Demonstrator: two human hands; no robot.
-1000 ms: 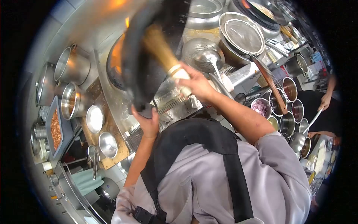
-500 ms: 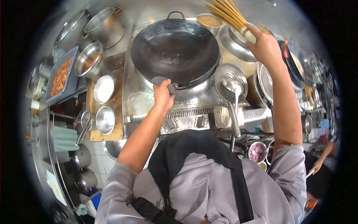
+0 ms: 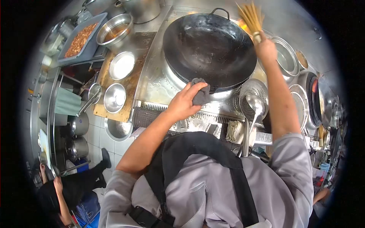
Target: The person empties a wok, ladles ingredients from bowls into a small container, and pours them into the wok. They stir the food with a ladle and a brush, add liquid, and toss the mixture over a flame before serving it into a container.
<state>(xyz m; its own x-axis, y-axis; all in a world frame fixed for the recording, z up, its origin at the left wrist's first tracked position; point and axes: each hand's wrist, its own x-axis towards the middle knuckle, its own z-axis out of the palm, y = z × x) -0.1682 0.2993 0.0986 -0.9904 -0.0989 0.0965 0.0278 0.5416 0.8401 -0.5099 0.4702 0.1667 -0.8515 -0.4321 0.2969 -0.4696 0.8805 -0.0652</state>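
A large black wok (image 3: 209,49) sits on the steel stove, with a loop handle at its far rim. At the near rim my left hand (image 3: 185,102) is closed around a folded dark grey cloth (image 3: 201,93). The cloth presses against the wok's edge, and hides whatever part of it lies beneath. My right hand (image 3: 267,51) grips the bound end of a bamboo wok brush (image 3: 251,18). Its bristles point up and away, beyond the wok's right rim. The wok holds no food; its inside looks dark and slightly shiny.
Right of the wok lie a perforated strainer (image 3: 254,89) and a ladle (image 3: 256,104). An orange glow (image 3: 245,27) shows behind its far rim. Metal bowls (image 3: 115,98) stand on a wooden board (image 3: 99,111) at left. Another person (image 3: 72,193) is at lower left.
My view has turned, so the wok appears farther right. My right hand and brush have swung lower, with bristles more upright. Another person has come into view at lower left.
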